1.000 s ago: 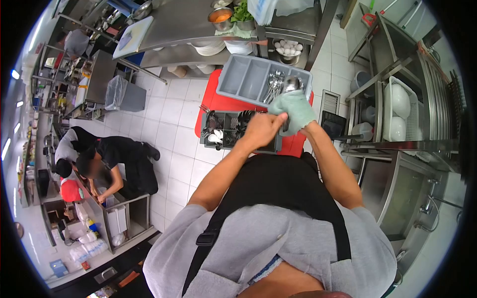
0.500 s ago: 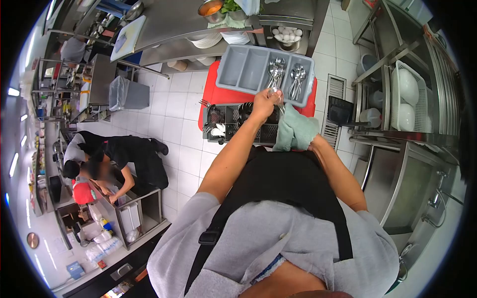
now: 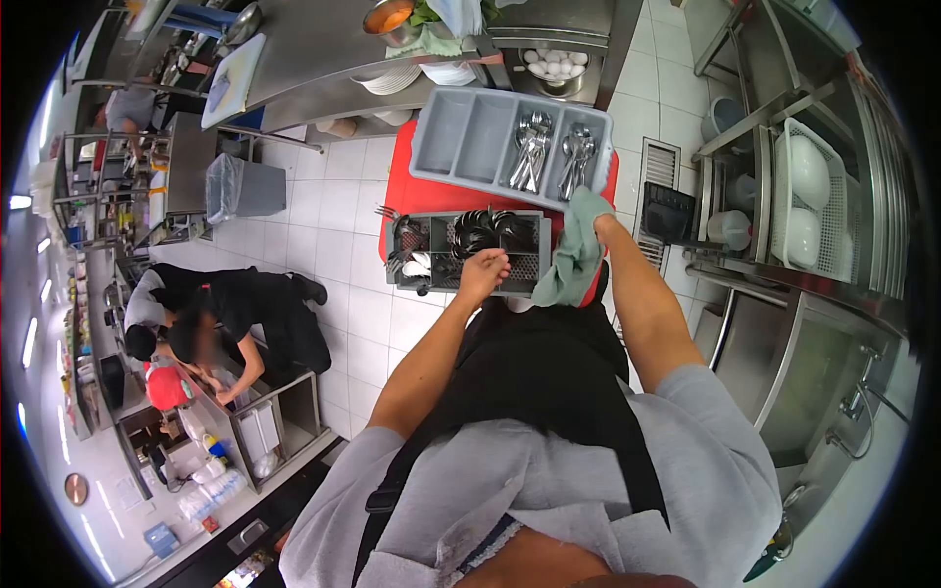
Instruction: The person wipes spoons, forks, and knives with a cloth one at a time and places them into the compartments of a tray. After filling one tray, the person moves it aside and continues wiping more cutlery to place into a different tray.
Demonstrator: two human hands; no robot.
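Note:
My left hand is over the front of the dark grey cutlery basket, its fingers curled with no item showing. The basket holds black-looking cutlery, forks and white-looking spoons. My right hand grips a green cloth, partly hidden by it, at the near right corner of the light grey divided tray. Shiny spoons lie in one tray compartment, and more cutlery fills the rightmost one, just beyond the cloth.
Tray and basket rest on a red surface. A steel counter stands beyond, with a bowl of eggs below. Shelving with a white basket is right. A grey bin and a bending person are left.
My left hand has moved from the tray's edge down over the basket, and the clear or shiny item it held is gone. The cloth in my right hand has shifted up towards the tray's cutlery.

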